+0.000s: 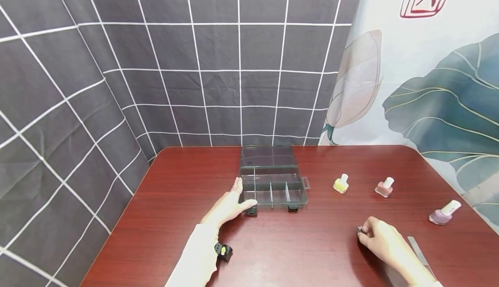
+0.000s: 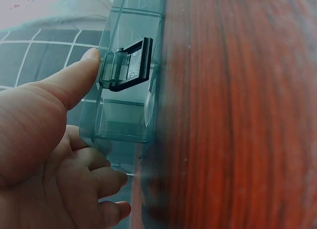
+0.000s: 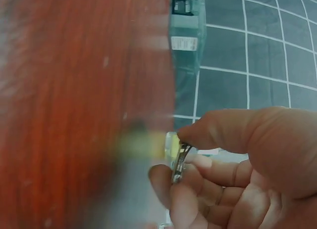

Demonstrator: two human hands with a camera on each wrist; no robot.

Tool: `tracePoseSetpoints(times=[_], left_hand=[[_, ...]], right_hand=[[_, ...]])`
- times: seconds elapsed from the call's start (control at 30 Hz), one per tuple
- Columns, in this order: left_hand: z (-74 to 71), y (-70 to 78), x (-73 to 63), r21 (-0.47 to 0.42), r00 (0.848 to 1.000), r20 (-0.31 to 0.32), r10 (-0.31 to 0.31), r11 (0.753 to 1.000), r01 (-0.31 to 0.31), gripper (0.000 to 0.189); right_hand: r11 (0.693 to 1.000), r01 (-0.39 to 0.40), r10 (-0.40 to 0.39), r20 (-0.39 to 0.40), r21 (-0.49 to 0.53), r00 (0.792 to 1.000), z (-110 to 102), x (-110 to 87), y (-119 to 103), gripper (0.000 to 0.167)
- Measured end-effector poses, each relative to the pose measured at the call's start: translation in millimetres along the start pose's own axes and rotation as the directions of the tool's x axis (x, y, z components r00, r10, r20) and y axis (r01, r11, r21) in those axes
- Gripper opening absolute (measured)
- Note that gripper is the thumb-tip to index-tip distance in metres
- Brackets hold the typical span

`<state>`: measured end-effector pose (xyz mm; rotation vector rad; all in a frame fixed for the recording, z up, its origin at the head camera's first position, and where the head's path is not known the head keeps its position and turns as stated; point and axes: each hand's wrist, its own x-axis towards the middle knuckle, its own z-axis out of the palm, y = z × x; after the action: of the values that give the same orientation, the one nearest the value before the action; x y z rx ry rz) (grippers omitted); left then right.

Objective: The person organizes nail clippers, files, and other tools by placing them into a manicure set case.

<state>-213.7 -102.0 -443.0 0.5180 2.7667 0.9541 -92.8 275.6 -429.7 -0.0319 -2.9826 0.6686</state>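
In the head view my left hand [image 1: 230,207] rests at the left front corner of a clear plastic compartment box [image 1: 278,197], its thumb along the front rim and its fingers by the left side. The box lid [image 1: 269,157] is raised at the back, and a black latch [image 2: 133,66] hangs unfastened beside the thumb. My right hand [image 1: 380,239] pinches a small metal nail clipper [image 3: 181,162] between thumb and fingers, low over the table to the right of the box.
Three nail polish bottles stand on the right of the red-brown table [image 1: 187,174]: yellow [image 1: 341,185], pink [image 1: 383,189] and purple [image 1: 440,216]. A flat metal strip like a nail file [image 1: 418,250] lies beside the right forearm. Behind hangs a grey grid-patterned cloth [image 1: 218,87].
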Motion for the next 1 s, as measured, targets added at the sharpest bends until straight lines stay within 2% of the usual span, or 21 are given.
tracePoseSetpoints(times=[0.17,0.4,0.57,0.77,0.87,1.0], left_hand=[[-0.8,0.6,0.6,-0.006,1.0,-0.002,-0.001,1.0,0.001,0.091],[-1.8,1.8,0.9,0.004,1.0,0.008,-0.006,1.0,0.006,0.091],[-0.4,1.4,1.6,0.0,1.0,0.003,-0.001,1.0,0.001,0.092],[1.7,0.2,0.9,0.015,1.0,-0.012,0.02,1.0,-0.02,0.09],[2.1,-0.5,0.4,0.008,1.0,-0.02,0.023,1.0,-0.023,0.089],[1.2,-1.2,-0.2,-0.017,1.0,-0.016,0.013,1.0,-0.013,0.09]], right_hand=[[0.997,0.051,-0.048,-0.047,0.052,0.998,1,5.0,-7,0.021],[0.988,0.059,-0.057,-0.015,0.141,0.998,4,11.1,-17,0.021],[0.987,0.126,-0.121,-0.052,0.1,0.991,7,16.7,-23,0.023],[0.969,0.238,-0.224,-0.158,0.072,0.962,11,25.9,-30,0.025],[0.962,0.262,-0.246,-0.167,0.081,0.955,11,30.9,-37,0.025],[0.958,0.27,-0.255,-0.147,0.096,0.956,12,38.2,-46,0.024]])
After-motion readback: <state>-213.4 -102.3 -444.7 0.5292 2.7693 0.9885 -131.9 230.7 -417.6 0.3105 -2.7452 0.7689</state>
